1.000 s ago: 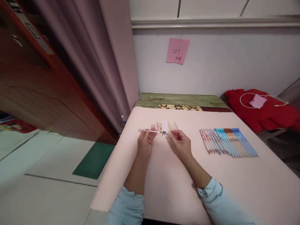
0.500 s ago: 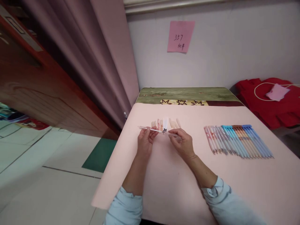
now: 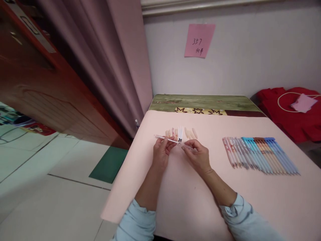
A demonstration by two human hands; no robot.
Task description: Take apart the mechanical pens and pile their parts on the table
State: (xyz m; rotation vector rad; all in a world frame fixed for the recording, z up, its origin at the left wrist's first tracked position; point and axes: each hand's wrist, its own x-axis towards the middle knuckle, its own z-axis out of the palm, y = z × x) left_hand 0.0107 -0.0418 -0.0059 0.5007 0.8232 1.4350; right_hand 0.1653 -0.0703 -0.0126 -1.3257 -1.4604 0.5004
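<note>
My left hand (image 3: pixel 161 154) is closed in a pinch around a pen's upper part (image 3: pixel 158 136), with a white refill (image 3: pixel 172 141) sticking out of it to the right. Opposite, my right hand (image 3: pixel 199 156) pinches a slim clear pen barrel (image 3: pixel 187 146), its end close to the refill's tip. Whether the two touch cannot be made out. Just beyond my fingers lie several white refills (image 3: pixel 180 132) with dark tips, small pinkish pen parts (image 3: pixel 173 132) to their left, and pale beige grips (image 3: pixel 191 133) to their right.
At the right, a row of several pens (image 3: pixel 259 155) in pink, grey, blue and brown lies on the pink-covered table (image 3: pixel 193 207). Red cloth (image 3: pixel 273 110) is piled beyond the right edge. A wooden door (image 3: pixel 70 100) and curtain (image 3: pixel 127 60) stand left.
The view has shifted slightly left, so everything appears farther right. Both hands keep their holds, and the refill's tip and the clear barrel look slightly closer together.
</note>
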